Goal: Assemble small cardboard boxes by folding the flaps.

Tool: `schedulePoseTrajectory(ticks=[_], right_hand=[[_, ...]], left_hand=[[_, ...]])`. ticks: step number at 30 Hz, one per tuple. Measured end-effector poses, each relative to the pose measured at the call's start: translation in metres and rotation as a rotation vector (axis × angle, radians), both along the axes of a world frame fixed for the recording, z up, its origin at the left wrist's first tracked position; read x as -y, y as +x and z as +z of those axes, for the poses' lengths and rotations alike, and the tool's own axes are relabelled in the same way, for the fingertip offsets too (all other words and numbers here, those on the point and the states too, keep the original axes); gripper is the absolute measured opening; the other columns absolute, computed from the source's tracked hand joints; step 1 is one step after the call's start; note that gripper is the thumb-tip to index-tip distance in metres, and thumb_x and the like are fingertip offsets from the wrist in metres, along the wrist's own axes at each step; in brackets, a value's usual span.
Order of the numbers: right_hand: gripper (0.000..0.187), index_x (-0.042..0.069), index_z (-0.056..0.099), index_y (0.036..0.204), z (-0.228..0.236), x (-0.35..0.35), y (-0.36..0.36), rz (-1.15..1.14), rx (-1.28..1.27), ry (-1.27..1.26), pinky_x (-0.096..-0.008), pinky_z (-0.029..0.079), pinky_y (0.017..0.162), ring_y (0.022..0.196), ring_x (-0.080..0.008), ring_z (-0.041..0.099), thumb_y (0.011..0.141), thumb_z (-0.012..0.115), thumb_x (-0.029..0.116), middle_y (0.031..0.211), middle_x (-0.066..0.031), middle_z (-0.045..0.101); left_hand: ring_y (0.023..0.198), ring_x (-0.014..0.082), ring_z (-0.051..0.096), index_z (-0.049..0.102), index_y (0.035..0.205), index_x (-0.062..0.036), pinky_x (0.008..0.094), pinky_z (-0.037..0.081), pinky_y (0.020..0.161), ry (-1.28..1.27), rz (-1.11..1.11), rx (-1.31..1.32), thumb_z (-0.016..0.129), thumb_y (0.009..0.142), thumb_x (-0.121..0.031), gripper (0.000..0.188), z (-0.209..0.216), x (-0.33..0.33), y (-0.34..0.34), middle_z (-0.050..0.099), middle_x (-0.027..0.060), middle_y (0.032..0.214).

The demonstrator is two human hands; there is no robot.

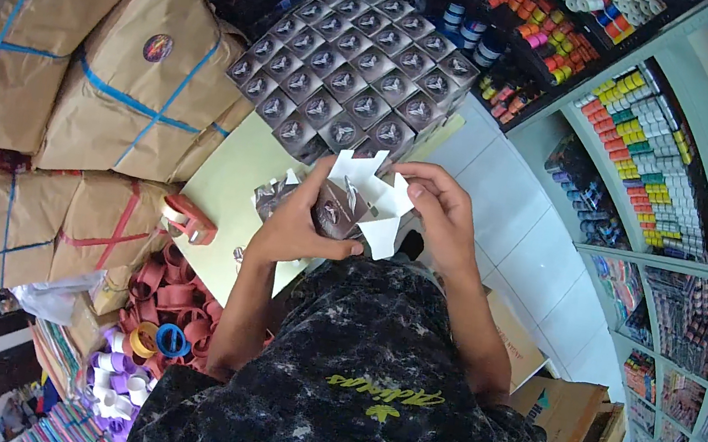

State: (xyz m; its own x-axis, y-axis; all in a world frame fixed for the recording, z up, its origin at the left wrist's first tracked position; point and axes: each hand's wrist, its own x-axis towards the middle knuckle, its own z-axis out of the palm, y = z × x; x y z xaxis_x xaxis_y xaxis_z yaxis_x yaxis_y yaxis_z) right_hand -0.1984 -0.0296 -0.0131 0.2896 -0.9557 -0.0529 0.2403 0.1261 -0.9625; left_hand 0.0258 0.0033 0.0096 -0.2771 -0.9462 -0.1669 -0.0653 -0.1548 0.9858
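A small dark brown box (333, 218) with a pale emblem is held above the yellowish tabletop in front of my body. Its white inner flaps (384, 235) stand out, so that end is unfolded. My left hand (297, 229) wraps round the box from the left, thumb across its near side. At the far right flap, my right hand (445, 221) is bent, thumb and forefinger closed at the white card. Beside my left hand lies a shiny dark plastic-wrapped item (269, 198), partly covered. What is inside the box cannot be made out.
Many like boxes (350, 72) stand in close rows on the far part of the table (227, 173). A red tape dispenser (189, 221) sits at its left edge. Brown wrapped parcels (130, 84) are piled left, above red rings (177, 286). Shelves of spools (651, 157) line the right.
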Motion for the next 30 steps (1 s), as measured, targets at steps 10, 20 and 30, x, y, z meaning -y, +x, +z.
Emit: schedulePoseTrajectory(ticks=[10,20,30], right_hand=[[0.014,0.003,0.066,0.11,-0.01,-0.004,-0.021,-0.17,-0.058,0.014,-0.0241,0.049,0.078,0.088,-0.0097,0.061,0.097,0.062,0.004,0.098,-0.0015,0.065],[0.015,0.002,0.076,0.099,0.031,0.001,-0.047,-0.09,-0.541,-0.206,-0.0288,0.049,0.078,0.088,-0.0139,0.065,0.084,0.075,0.003,0.092,-0.0078,0.074],[0.011,-0.002,0.072,0.091,0.019,0.008,-0.058,-0.083,-0.488,-0.223,-0.0289,0.051,0.077,0.081,-0.0146,0.067,0.08,0.076,-0.001,0.085,-0.0078,0.072]], left_hand=[[0.13,0.0218,0.05,0.039,0.149,-0.0046,0.0362,0.038,0.11,-0.205,-0.062,0.044,0.087,0.06,-0.011,0.102,0.001,0.014,-0.029,0.051,0.011,0.142],[0.133,0.0414,0.047,0.043,0.148,-0.0084,0.0431,0.041,0.112,-0.499,-0.161,0.391,0.08,0.06,-0.009,0.096,0.017,0.023,-0.048,0.044,0.0204,0.141],[0.133,0.0401,0.046,0.04,0.151,-0.0087,0.0441,0.039,0.113,-0.436,-0.24,0.436,0.087,0.057,-0.014,0.105,0.022,0.028,-0.068,0.043,0.02,0.139]])
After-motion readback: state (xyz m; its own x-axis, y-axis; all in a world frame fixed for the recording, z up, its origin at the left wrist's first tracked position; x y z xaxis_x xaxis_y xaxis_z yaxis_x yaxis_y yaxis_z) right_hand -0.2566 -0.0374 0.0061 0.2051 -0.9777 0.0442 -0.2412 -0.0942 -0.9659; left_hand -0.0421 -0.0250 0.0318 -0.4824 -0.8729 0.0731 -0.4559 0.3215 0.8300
